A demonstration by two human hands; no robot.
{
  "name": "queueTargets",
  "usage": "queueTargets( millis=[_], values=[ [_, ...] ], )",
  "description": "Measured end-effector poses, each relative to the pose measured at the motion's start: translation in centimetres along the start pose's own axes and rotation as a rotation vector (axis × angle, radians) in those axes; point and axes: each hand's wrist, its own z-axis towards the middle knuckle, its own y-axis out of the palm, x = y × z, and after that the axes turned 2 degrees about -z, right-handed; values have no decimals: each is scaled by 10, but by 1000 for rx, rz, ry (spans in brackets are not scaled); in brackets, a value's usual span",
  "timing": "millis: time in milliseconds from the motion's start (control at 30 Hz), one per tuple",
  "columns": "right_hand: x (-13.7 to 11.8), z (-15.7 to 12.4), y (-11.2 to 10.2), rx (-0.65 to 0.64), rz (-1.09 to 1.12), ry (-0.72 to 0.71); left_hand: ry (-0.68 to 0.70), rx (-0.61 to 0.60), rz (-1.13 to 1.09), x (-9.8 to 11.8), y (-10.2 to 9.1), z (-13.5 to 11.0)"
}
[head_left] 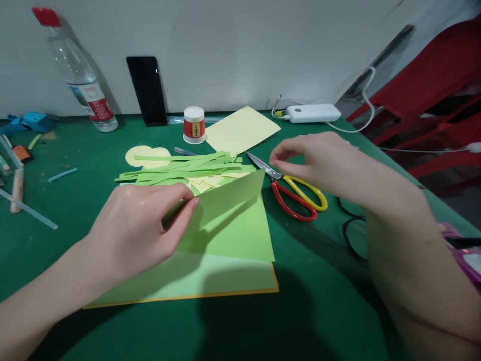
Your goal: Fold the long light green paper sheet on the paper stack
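My left hand pinches a green paper strip between thumb and forefinger; the strip stands tilted above a green paper sheet. Beneath lies a pale green sheet with an orange edge. My right hand hovers above the scissors, its thumb and forefinger curled together with nothing visible between them. The scissors have one red and one yellow handle and lie on the table. Behind my left hand are several cut green strips and pale yellow paper pieces.
On the green table stand a water bottle, a phone against the wall and a small red-and-white tub. A yellow sheet, yellow rounded cutouts and a white power strip lie farther back. Red chairs are at right.
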Motion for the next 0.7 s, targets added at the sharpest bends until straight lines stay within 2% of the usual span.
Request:
queueTargets(
  millis=[33, 100, 233, 333, 467, 700],
  values=[
    [-10, 0, 2, 47, -60, -4, 6, 5, -10, 0, 1, 0],
    [-32, -1, 9, 77, 23, -108, 39, 0, -39, 1, 3, 1],
    [-64, -7, 24, -42, 225, -277, 149, -29, -85, 3, 10, -1],
    [-70, -12, 30, -103, 300, -300, 182, -57, -77, 4, 14, -3],
    [-72, -14, 32, -130, 353, -262, 206, -52, -77, 7, 16, -4],
    [-70, -15, 27, -147, 278, -192, 189, -74, -4, 5, 11, -7]
  ],
)
